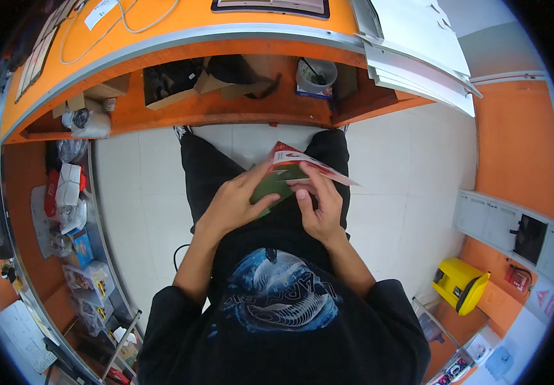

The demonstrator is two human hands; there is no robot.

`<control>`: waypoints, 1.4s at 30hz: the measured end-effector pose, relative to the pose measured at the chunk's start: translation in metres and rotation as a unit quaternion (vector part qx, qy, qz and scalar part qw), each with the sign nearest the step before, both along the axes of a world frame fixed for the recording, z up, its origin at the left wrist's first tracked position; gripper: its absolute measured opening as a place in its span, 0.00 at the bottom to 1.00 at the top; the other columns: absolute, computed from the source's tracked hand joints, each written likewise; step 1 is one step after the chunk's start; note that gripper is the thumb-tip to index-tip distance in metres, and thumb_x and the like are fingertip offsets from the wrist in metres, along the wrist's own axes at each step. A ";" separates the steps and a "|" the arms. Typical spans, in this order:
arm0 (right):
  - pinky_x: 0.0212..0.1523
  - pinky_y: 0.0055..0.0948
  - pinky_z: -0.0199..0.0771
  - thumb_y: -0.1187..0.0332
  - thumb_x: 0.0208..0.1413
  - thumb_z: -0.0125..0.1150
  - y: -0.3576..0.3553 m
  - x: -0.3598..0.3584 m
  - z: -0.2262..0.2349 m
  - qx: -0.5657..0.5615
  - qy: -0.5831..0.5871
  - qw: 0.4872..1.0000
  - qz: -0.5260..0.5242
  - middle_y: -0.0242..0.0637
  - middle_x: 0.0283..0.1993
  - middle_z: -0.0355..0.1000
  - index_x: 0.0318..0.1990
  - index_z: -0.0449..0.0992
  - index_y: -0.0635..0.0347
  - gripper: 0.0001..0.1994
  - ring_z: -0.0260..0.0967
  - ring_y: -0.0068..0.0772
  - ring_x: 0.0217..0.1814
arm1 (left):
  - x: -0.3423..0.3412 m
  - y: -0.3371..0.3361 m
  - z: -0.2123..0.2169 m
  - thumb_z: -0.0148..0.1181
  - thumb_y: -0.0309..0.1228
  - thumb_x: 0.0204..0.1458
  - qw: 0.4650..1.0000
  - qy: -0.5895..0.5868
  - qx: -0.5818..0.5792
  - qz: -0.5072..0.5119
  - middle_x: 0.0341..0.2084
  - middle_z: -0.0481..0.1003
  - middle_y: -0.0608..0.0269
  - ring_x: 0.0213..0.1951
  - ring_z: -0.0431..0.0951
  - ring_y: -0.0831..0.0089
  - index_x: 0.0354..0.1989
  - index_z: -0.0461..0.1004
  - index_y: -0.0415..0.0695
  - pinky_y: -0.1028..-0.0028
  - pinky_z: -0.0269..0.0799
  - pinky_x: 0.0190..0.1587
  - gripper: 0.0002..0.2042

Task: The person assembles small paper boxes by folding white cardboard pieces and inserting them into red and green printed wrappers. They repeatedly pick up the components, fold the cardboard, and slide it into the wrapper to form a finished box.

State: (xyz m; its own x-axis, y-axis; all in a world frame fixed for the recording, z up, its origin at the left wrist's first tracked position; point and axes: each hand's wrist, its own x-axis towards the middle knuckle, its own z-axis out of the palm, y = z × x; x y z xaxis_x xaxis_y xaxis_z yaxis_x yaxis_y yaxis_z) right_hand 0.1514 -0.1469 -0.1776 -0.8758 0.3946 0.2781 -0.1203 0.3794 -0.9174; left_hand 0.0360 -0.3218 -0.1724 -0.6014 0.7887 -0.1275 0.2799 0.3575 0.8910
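Note:
Over my lap I hold a thin, folded paper item [270, 186], green on its lower part. A red-and-white printed sheet [297, 158] rises at its far side and sticks out to the right. Whether the two parts are joined cannot be told. My left hand [233, 202] grips the left edge, thumb across the green face and fingers partly hidden behind. At the right, my right hand [322, 204] has its fingers on the red-and-white sheet and its thumb apart from them. Both are slightly blurred.
An orange desk [193, 42] with a metal edge stands ahead, a tablet [270, 8] and cable on it. Below are boxes and a clear tub [316, 74]. White panels [418, 51] lie at the far right. Filled shelves [78, 250] line the left; a yellow case [460, 285] sits right.

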 end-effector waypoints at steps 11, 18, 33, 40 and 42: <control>0.37 0.27 0.76 0.78 0.48 0.70 -0.011 0.004 -0.022 -0.076 -0.136 0.983 0.093 0.41 0.38 0.79 0.41 0.82 0.62 0.11 0.77 0.33 0.35 | 0.009 -0.027 0.000 0.55 0.28 0.59 0.992 0.036 -0.116 -0.028 0.66 0.57 0.33 0.63 0.63 0.39 0.73 0.41 0.36 0.56 0.64 0.65 0.37; 0.35 0.31 0.75 0.75 0.50 0.69 0.001 0.004 -0.024 0.104 -0.081 0.984 0.121 0.39 0.37 0.76 0.45 0.80 0.57 0.13 0.76 0.35 0.35 | 0.013 -0.032 -0.005 0.55 0.28 0.58 0.984 0.157 -0.068 -0.053 0.67 0.56 0.35 0.63 0.64 0.41 0.72 0.42 0.34 0.58 0.68 0.62 0.37; 0.35 0.22 0.74 0.74 0.52 0.71 -0.029 0.016 -0.022 -0.034 -0.137 0.985 0.095 0.31 0.30 0.75 0.47 0.80 0.59 0.14 0.72 0.20 0.32 | 0.017 -0.029 0.007 0.57 0.25 0.55 0.977 0.213 -0.004 -0.001 0.60 0.64 0.33 0.56 0.73 0.42 0.66 0.58 0.31 0.60 0.76 0.53 0.29; 0.41 0.27 0.74 0.70 0.56 0.68 -0.030 0.000 -0.013 0.069 -0.065 0.986 0.140 0.34 0.36 0.76 0.48 0.80 0.59 0.12 0.74 0.26 0.38 | 0.015 -0.026 0.018 0.58 0.25 0.56 0.984 0.168 0.040 0.035 0.62 0.64 0.36 0.54 0.74 0.41 0.66 0.60 0.34 0.59 0.76 0.52 0.28; 0.43 0.29 0.73 0.69 0.58 0.66 -0.022 -0.007 -0.011 0.148 -0.018 0.980 0.130 0.35 0.38 0.76 0.48 0.80 0.59 0.12 0.74 0.29 0.42 | 0.010 -0.028 0.016 0.58 0.25 0.56 0.983 0.168 0.058 0.047 0.62 0.65 0.38 0.54 0.75 0.42 0.64 0.63 0.36 0.60 0.76 0.51 0.26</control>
State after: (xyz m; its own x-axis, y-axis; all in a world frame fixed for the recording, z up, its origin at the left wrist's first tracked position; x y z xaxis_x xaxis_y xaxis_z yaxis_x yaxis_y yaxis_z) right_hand 0.1445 -0.1685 -0.1886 -0.9474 0.0633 0.3137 -0.2180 0.5900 -0.7774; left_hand 0.0456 -0.3498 -0.1566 -0.6656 0.7246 0.1787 0.5355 0.2971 0.7905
